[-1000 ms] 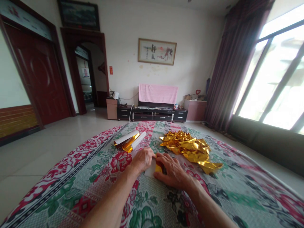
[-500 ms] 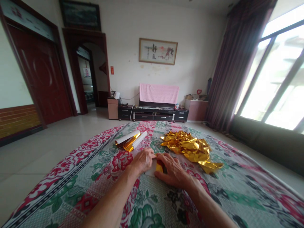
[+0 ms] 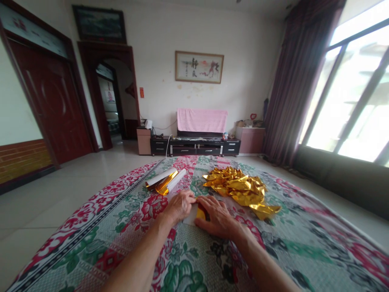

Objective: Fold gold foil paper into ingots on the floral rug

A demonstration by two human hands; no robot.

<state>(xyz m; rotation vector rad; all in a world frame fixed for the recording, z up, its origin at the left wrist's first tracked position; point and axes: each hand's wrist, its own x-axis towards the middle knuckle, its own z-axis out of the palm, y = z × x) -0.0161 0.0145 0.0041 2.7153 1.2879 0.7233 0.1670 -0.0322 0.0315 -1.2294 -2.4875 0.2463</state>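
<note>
A sheet of gold foil paper (image 3: 200, 213) with a white back lies on the patterned cloth, partly folded over so that gold shows on top of white. My left hand (image 3: 180, 207) is closed, its fingertips pinching the paper's far edge. Across the folded part rests my right hand (image 3: 217, 217), thumb on the near side and fingers on the far side, gripping it. The fingertips of both hands almost meet, and much of the sheet is hidden beneath them. Beyond my left hand lie curled sheets of white-backed gold paper (image 3: 172, 183). A heap of folded gold foil pieces (image 3: 240, 188) sits beyond my right hand.
A floral cloth (image 3: 121, 239) covers the round-edged surface under my hands. Across the tiled floor, a black TV cabinet (image 3: 206, 151) stands by the wall, with a pink cloth (image 3: 202, 120) draped above it. At right are a purple curtain (image 3: 285, 97) and a window.
The view has shifted slightly, moving everything a little left in the picture. Both hands keep their hold on the paper, with hardly any other movement.
</note>
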